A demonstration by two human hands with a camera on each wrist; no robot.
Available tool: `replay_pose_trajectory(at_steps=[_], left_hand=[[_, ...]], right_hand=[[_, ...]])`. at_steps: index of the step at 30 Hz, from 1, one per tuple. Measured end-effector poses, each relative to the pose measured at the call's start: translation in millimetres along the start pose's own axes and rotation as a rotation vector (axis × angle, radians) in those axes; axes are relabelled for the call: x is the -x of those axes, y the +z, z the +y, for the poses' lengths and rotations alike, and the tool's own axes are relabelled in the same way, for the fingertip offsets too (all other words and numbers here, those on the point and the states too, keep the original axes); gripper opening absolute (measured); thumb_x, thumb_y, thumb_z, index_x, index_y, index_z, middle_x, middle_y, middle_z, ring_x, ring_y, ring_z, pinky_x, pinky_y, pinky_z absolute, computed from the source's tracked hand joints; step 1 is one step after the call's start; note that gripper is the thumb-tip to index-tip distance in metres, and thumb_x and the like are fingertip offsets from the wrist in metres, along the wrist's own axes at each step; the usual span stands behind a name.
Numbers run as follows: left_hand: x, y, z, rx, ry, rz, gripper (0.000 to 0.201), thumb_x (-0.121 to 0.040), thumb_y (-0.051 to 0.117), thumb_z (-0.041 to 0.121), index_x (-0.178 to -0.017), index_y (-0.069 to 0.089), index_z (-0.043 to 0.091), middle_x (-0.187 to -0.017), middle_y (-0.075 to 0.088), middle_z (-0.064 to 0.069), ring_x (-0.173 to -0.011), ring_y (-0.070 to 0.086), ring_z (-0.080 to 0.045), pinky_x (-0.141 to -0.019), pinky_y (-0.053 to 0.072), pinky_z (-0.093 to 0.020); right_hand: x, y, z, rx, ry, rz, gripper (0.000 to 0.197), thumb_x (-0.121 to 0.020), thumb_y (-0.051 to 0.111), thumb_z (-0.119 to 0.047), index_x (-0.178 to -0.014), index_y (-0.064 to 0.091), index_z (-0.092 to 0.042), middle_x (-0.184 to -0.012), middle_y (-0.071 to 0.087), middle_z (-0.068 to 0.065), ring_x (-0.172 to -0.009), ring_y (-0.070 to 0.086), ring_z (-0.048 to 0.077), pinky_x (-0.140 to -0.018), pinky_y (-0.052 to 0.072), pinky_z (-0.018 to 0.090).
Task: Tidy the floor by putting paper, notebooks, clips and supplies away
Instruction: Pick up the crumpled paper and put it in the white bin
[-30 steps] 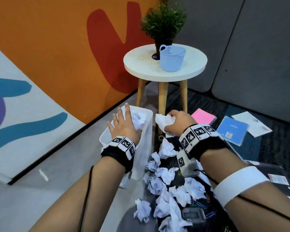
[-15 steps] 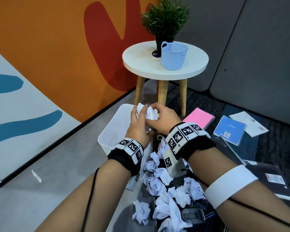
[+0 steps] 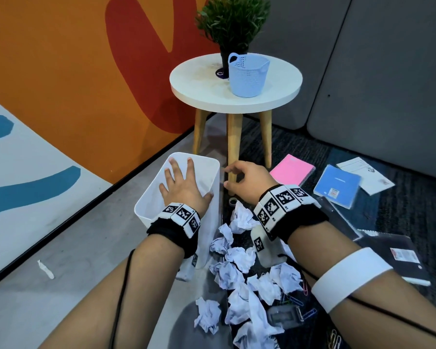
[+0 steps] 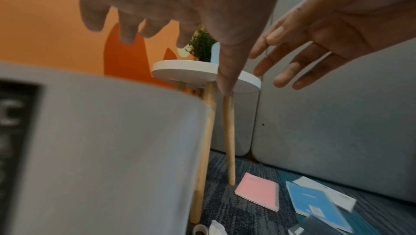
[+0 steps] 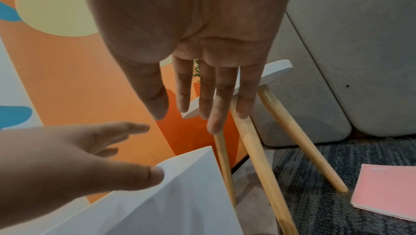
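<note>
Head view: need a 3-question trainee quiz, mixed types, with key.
1. True or false: the right hand holds a paper ball.
2. Over which container is the left hand spread? A) white bin B) blue basket C) neither
3. Fill in: the pink notebook lies on the ____, beside the blue notebook.

Key: 1 false, both hands are empty; 2 A; 3 floor.

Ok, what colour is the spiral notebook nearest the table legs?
Pink; the notebook shows best in the head view.
</note>
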State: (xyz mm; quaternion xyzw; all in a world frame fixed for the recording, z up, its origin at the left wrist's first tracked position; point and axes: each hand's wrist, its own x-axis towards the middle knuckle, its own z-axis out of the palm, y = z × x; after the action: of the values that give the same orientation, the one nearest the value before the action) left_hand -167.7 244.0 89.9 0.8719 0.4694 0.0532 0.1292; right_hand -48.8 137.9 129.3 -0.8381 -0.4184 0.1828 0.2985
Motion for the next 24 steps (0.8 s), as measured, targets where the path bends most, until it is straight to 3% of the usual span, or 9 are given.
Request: replay_pose_trajectory(at_steps=[3, 6, 10, 14, 19, 24], left_hand=[[7, 6, 24, -0.043, 0.113, -0.003, 0.083, -0.088, 0.056, 0.048, -0.150, 0.006, 0.028, -0.159, -0.013, -0.008, -0.148, -0.004, -0.028, -0.117, 0.003, -0.052], [18, 20, 46, -0.036, 0.245, -0.027, 0.070, -0.088, 0.054, 0.043, -0.147, 0.018, 0.029, -0.160, -0.004, -0.006, -0.148, 0.000, -0.027, -0.117, 0.002, -0.051], [34, 55, 71, -0.087, 0.411, -0.138, 0.065, -0.089, 0.053, 0.042, -0.145, 0.024, 0.025, -0.159, 0.003, -0.006, -0.147, 0.006, -0.027, -0.117, 0.012, -0.048], [48, 96, 94, -0.136, 0.527, -0.320, 0.063, -0.091, 0.051, 0.038, -0.145, 0.024, 0.023, -0.160, 0.002, -0.006, -0.147, 0.007, -0.027, -0.118, 0.019, -0.045], [56, 145, 115, -0.191, 0.551, -0.463, 0.067, -0.091, 0.051, 0.043, -0.147, 0.021, 0.024, -0.160, 0.005, -0.005, -0.146, 0.014, -0.027, -0.116, 0.024, -0.045], [74, 196, 120, -0.253, 0.530, -0.699, 0.076, -0.088, 0.053, 0.049, -0.149, 0.012, 0.030, -0.160, -0.003, -0.003, -0.144, 0.018, -0.032, -0.113, 0.028, -0.046]], right_hand=[[5, -6, 14, -0.004, 0.031, 0.026, 0.028, -0.083, 0.066, -0.029, -0.110, 0.062, -0.025, -0.114, 0.062, -0.002, -0.100, 0.060, 0.016, -0.090, 0.048, 0.029], [14, -12, 39, -0.013, 0.096, 0.046, 0.022, -0.083, 0.065, -0.028, -0.105, 0.065, -0.023, -0.105, 0.067, -0.003, -0.097, 0.062, 0.016, -0.089, 0.050, 0.031], [33, -17, 96, 0.024, 0.257, 0.047, 0.020, -0.082, 0.065, -0.026, -0.102, 0.066, -0.022, -0.100, 0.067, 0.000, -0.097, 0.063, 0.019, -0.088, 0.051, 0.032], [62, -16, 159, 0.086, 0.418, -0.027, 0.025, -0.086, 0.061, -0.026, -0.109, 0.063, -0.020, -0.111, 0.066, 0.003, -0.101, 0.061, 0.021, -0.087, 0.048, 0.029], [97, 0, 221, 0.130, 0.570, -0.080, 0.029, -0.085, 0.060, -0.028, -0.113, 0.061, -0.024, -0.121, 0.063, 0.004, -0.112, 0.058, 0.022, -0.095, 0.046, 0.029], [121, 14, 257, 0.153, 0.659, -0.107, 0.033, -0.086, 0.059, -0.030, -0.119, 0.057, -0.028, -0.133, 0.051, 0.003, -0.118, 0.054, 0.022, -0.097, 0.045, 0.030]])
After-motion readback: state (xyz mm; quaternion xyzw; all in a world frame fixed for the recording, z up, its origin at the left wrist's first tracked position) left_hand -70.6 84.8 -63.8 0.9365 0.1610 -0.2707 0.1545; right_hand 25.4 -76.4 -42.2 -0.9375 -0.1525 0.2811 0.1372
